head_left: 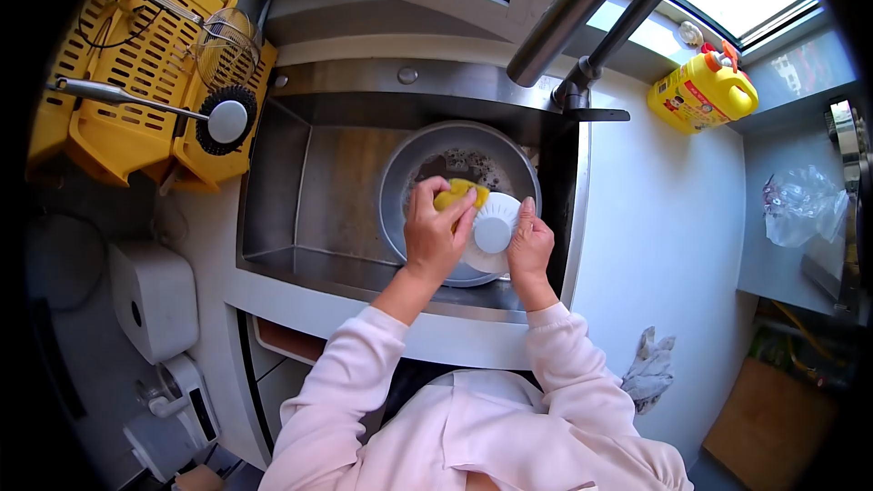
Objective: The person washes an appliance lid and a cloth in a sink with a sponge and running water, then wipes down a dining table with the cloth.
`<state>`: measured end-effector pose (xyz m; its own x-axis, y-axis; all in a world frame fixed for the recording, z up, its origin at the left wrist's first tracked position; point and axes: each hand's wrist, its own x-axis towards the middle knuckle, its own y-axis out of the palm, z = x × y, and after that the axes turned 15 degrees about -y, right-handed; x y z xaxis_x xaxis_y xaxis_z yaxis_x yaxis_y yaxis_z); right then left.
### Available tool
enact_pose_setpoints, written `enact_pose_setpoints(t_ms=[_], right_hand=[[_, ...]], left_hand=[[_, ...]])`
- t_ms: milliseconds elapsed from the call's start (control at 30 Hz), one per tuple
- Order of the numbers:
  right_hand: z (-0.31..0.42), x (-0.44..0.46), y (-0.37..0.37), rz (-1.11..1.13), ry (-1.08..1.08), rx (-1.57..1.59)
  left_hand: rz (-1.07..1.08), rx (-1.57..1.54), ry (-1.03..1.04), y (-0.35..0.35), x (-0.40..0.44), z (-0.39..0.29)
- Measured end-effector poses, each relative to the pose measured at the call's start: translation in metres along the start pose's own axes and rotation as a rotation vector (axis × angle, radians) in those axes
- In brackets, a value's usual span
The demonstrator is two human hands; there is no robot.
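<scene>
A white dish (492, 235) is held over the near right part of the grey basin (393, 191), with its round base, or what looks like it, turned upward. It is gripped at its right edge by the right hand (532, 245), the thumb pressed along the upper face and the fingers mostly hidden beneath; by this edge grip, it seems, most of the face is freed and the dish is steadied. A yellow sponge (464, 191) is pinched between the thumb and fingers of the left hand (436, 232), over the middle of the basin and right at the dish's far left edge; whether firm pressure is being applied cannot be told. Dark liquid and patches of foam are contained in the basin, and drips are probably meant to be caught by it, since both hands are brought in above it. The basin itself is set in the right part of a steel sink (341, 186). Beyond it, to the right, a tap (568, 14) is mounted, its spout reaching back toward the basin. Farther right of the basin, a yellow bottle (705, 91) is stood by the window, perhaps for easy reach, and a crumpled cloth (649, 368) is laid nearer the body.
</scene>
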<state>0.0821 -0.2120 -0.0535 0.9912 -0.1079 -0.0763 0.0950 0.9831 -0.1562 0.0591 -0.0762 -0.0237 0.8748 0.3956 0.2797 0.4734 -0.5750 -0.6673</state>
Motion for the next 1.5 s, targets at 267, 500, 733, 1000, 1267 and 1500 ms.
enact_pose_setpoints(t_ms=[267, 500, 733, 1000, 1267, 1500], right_hand=[[-0.008, 0.014, 0.007, -0.011, 0.076, 0.002], [-0.008, 0.022, 0.012, -0.183, 0.199, 0.011], [-0.009, 0.040, 0.005, -0.242, 0.171, 0.250], [0.006, 0.001, 0.015, -0.116, 0.120, 0.186], [0.010, 0.023, -0.009, 0.248, 0.375, 0.328], [0.013, 0.013, -0.010, -0.070, 0.246, 0.331]], left_hand=[[-0.002, -0.027, -0.090, 0.009, 0.006, -0.003], [-0.046, -0.052, -0.210, 0.014, -0.012, -0.008], [0.052, -0.187, -0.237, 0.010, -0.036, -0.016], [0.411, -0.654, -0.543, 0.003, 0.016, 0.014], [0.487, -0.363, -0.196, -0.005, 0.028, 0.004], [0.163, -0.179, -0.069, -0.013, -0.019, -0.003]])
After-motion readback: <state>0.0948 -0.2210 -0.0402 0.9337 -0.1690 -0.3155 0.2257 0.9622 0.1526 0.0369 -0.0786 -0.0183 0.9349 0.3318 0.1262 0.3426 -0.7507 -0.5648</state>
